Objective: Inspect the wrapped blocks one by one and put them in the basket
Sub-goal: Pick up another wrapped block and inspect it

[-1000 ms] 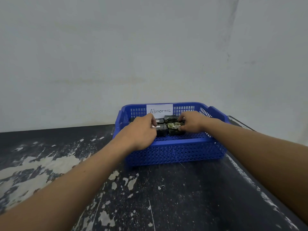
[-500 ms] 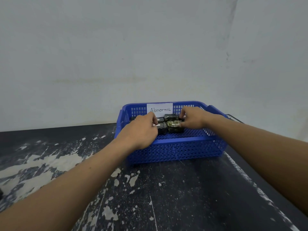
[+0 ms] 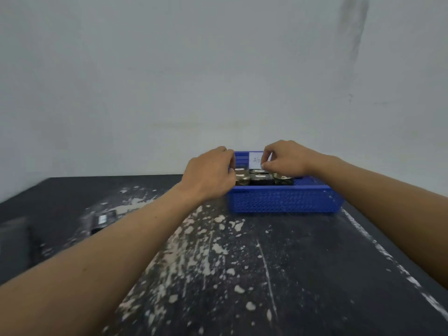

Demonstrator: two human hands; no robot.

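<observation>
The left hand hides its fingers (grip unreadable); the right hand, half-covering the label on the basket, curls fingertips onto the wrapped blocks, pinching or not unclear.

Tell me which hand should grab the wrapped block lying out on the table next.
Left, probably. The loose wrapped block lies well left of the blue basket, on the same side as the left hand. The right hand, over the basket's middle, would have to reach across.
</observation>
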